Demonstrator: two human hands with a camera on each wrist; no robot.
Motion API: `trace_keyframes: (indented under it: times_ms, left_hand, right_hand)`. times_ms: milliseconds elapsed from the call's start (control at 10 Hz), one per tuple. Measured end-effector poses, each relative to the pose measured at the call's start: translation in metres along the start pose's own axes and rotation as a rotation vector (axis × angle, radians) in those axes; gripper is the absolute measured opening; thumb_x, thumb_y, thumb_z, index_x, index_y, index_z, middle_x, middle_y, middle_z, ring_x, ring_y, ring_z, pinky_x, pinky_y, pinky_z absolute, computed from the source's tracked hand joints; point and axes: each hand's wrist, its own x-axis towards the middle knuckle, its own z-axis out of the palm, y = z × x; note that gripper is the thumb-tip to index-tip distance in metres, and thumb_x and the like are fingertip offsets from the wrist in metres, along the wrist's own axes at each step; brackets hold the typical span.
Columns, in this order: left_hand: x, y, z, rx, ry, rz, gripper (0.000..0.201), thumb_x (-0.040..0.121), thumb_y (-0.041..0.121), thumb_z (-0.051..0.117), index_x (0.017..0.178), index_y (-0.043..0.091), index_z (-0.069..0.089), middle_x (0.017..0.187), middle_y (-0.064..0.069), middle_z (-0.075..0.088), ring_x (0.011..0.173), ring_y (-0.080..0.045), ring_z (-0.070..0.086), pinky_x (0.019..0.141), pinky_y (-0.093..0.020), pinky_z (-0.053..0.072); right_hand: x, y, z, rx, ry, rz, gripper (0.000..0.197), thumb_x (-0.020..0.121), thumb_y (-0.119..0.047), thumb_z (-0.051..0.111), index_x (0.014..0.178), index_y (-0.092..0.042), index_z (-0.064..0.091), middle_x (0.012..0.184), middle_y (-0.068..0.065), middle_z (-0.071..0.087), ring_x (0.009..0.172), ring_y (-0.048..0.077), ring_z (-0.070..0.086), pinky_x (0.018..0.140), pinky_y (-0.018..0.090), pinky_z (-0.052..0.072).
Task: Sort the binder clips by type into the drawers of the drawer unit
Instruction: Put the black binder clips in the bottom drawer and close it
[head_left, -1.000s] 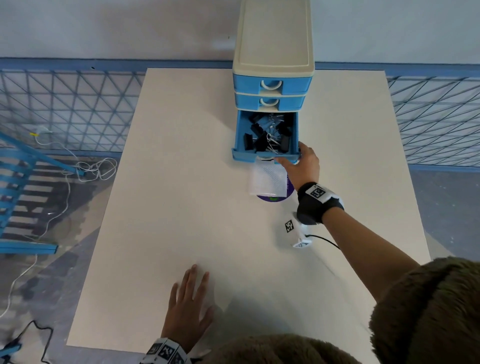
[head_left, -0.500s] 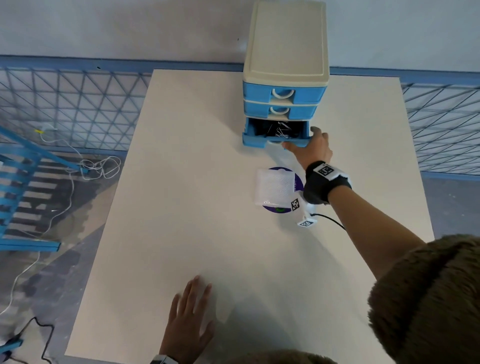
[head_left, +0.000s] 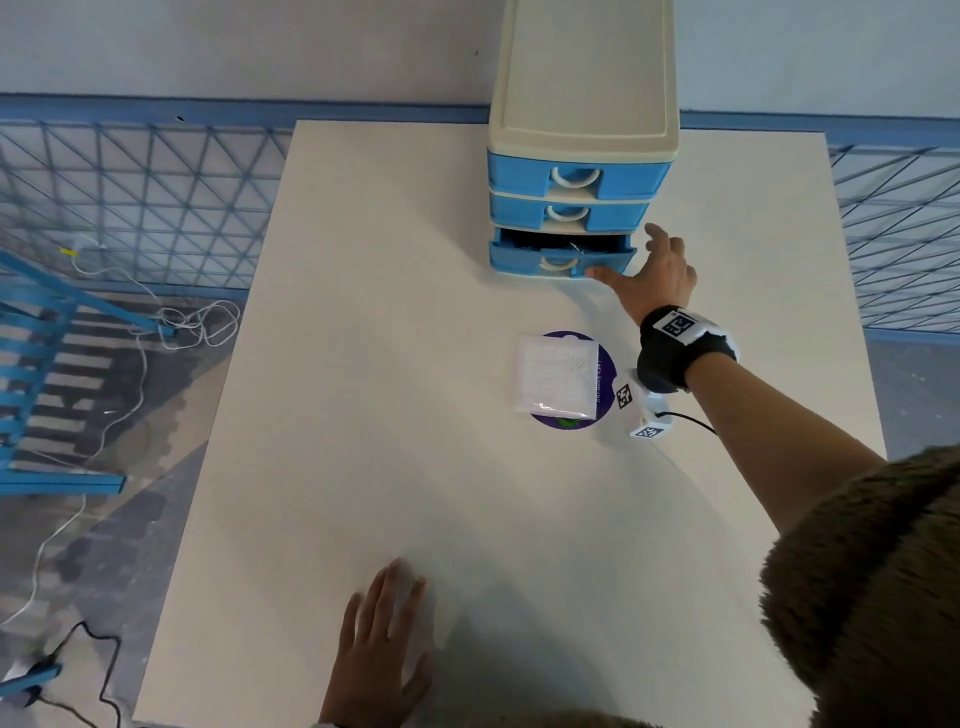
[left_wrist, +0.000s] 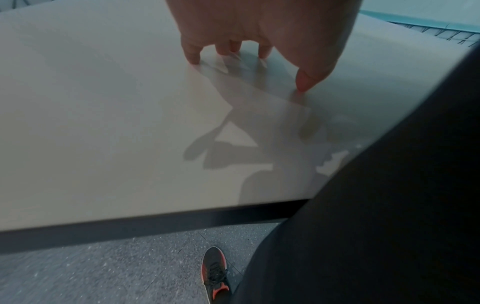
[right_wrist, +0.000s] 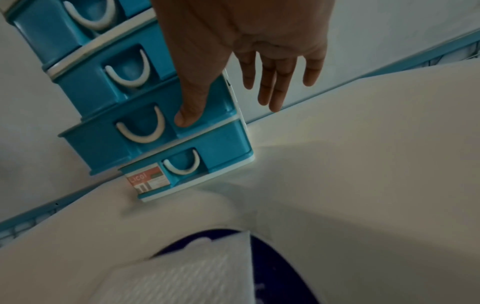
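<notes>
The drawer unit (head_left: 582, 78) (right_wrist: 85, 86), cream-topped with blue drawers, stands at the table's far edge. Its third drawer (head_left: 519, 260) (right_wrist: 98, 146) sticks out a little. In the dark gap at its top, black binder clips (head_left: 550, 240) barely show. My right hand (head_left: 660, 270) (right_wrist: 226, 107) reaches to the drawer's right end; the thumb (right_wrist: 187, 119) presses on the drawer front and the other fingers are straight beside the unit, holding nothing. Near the table's front edge my left hand (head_left: 384, 639) (left_wrist: 246, 61) rests on the table with fingers spread, empty.
A white packet (head_left: 558, 376) (right_wrist: 187, 273) lies on a purple disc (head_left: 605, 374) just before the unit, beside my right wrist. The two upper drawers and the labelled bottom drawer (right_wrist: 197, 164) are closed. A blue mesh fence (head_left: 156, 197) borders the table's far side.
The third drawer, pulled far out a second ago, has slid almost fully in. My right hand has moved forward with it. The left hand has stayed on the table.
</notes>
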Motion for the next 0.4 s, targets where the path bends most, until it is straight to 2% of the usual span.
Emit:
trace_keyframes:
  times_ms: [200, 400]
  left_hand:
    - [0.002, 0.001, -0.003, -0.003, 0.0, -0.005, 0.083, 0.064, 0.053, 0.048, 0.139, 0.027, 0.022, 0.157, 0.005, -0.01, 0.144, -0.009, -0.007, 0.115, -0.024, -0.004]
    - [0.002, 0.0, 0.001, 0.018, 0.054, 0.009, 0.082, 0.067, 0.053, 0.047, 0.14, 0.024, 0.024, 0.157, 0.002, -0.009, 0.143, -0.009, -0.01, 0.114, -0.024, -0.008]
  right_hand:
    - [0.014, -0.017, 0.002, -0.075, -0.032, 0.099, 0.076, 0.075, -0.054, 0.064, 0.13, -0.008, 0.039, 0.127, 0.017, 0.047, 0.113, 0.036, 0.049, 0.098, 0.045, 0.031]
    - [-0.006, -0.004, -0.005, -0.09, -0.092, 0.133, 0.069, 0.079, -0.048, 0.063, 0.13, -0.008, 0.038, 0.131, 0.018, 0.045, 0.118, 0.036, 0.046, 0.1, 0.045, 0.031]
